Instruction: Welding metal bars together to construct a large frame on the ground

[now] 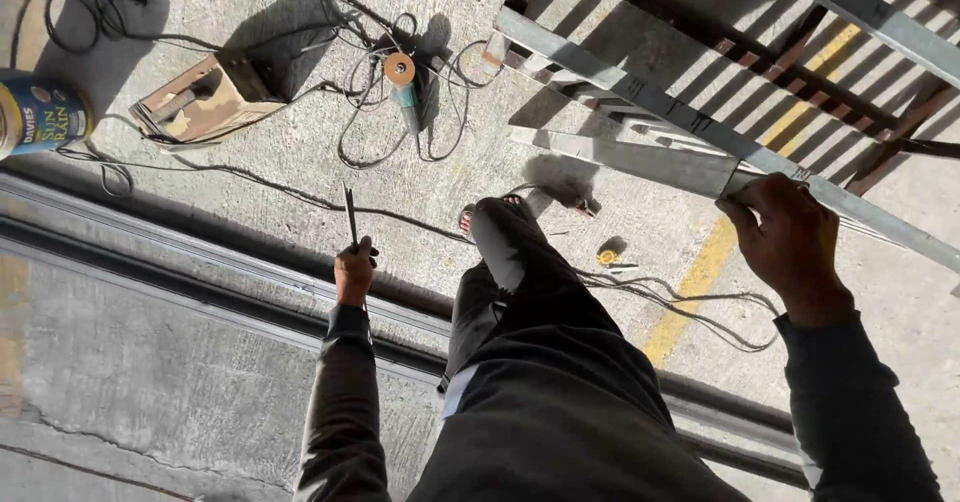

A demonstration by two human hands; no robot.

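Rod in left grip: my left hand (354, 273) is closed in a fist around a thin dark rod (350, 216), probably a welding electrode; it stands up out of the fist, tip away from me, slightly tilted.
Bar in right grip: my right hand (790, 242) is curled over the edge of a grey steel bar (640, 97), fingers wrapped on top and clamped, thumb hidden.
Look of the bar: flat, pale grey, long; it runs diagonally from my right grip up and away to the left. Part of a metal frame (860, 12) with dark slats behind it.
Doing it well (judgement): keep the right grip firm so the bar does not swing; keep the rod held low on its shaft, tip clear of my leg (510, 262).
Between the grips: my dark-trousered leg, sandalled foot on the concrete floor (300, 152).
Beyond the left grip: angle grinder (403, 77) lying among loose black cables (250, 177); farther left a wooden box (205, 97) and a paint can (40, 117).
Under the left grip: floor track rail (200, 262), running crosswise.
Under the right grip: yellow painted line (700, 282).
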